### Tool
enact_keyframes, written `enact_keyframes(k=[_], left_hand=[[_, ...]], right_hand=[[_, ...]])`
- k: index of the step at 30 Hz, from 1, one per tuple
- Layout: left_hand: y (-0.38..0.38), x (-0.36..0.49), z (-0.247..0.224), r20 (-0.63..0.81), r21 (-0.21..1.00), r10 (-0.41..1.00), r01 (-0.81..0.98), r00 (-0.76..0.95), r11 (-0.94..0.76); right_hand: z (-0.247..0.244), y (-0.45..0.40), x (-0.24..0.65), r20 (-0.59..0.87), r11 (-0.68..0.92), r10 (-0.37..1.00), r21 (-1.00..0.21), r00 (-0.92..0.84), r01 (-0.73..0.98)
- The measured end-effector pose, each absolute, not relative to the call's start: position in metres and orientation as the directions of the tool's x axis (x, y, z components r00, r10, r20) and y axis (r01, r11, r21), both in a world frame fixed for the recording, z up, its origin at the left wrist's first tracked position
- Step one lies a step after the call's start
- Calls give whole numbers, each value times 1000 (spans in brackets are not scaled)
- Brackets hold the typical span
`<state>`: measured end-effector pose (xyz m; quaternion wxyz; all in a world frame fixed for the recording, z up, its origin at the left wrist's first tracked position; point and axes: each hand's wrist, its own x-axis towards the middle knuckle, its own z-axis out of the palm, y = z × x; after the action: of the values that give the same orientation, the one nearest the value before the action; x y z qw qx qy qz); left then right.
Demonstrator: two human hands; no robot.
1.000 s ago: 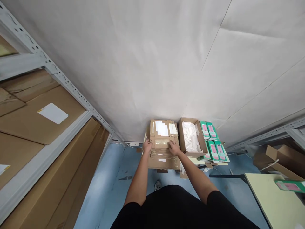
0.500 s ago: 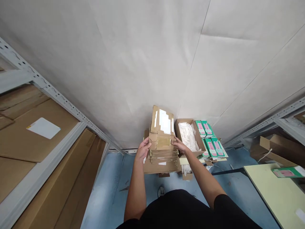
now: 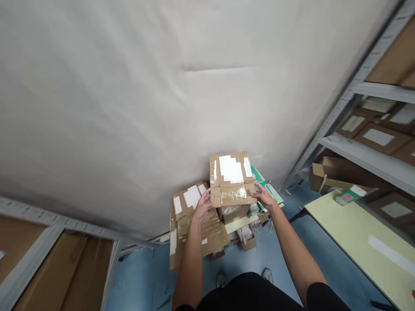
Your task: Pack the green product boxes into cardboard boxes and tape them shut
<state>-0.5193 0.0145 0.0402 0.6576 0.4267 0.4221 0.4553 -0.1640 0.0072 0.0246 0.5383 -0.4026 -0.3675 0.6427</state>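
Note:
Between my two hands is a flattened cardboard box (image 3: 231, 190) with white paper labels and shiny clear tape across it. My left hand (image 3: 202, 206) grips its left edge, and my right hand (image 3: 263, 196) has its fingers closed on the right edge. Lower left of it lies a stack of flattened cardboard boxes (image 3: 214, 242), also labelled and taped. Directly beneath the held piece, an open carton (image 3: 238, 213) is mostly covered. Green-and-pink boxes (image 3: 271, 192) show partly behind my right hand.
Metal shelving (image 3: 372, 157) with cartons stands on the right, and another rack (image 3: 29, 265) on the left. A pale yellow tabletop (image 3: 353, 233) bears a green box (image 3: 350, 195). Ahead rises a grey-white wall (image 3: 194, 108); the floor (image 3: 132, 276) is blue.
The held cardboard box has come off the stack and moved right, over the open carton and green boxes. Both hands kept their grip. My view has turned right.

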Motion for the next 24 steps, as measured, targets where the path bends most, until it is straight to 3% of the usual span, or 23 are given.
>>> enact_keyframes(k=[6, 14, 24], left_hand=[[52, -363, 38, -166, 960, 896, -140, 413, 243], [60, -131, 29, -209, 963, 709, 16, 674, 268], [40, 83, 6, -293, 940, 394, 186, 871, 287]], right_hand=[[20, -47, -12, -204, -162, 974, -928, 93, -335], [16, -158, 170, -241, -101, 894, -930, 378, -354], [-4, -279, 279, -275, -8, 700, -926, 659, -377]])
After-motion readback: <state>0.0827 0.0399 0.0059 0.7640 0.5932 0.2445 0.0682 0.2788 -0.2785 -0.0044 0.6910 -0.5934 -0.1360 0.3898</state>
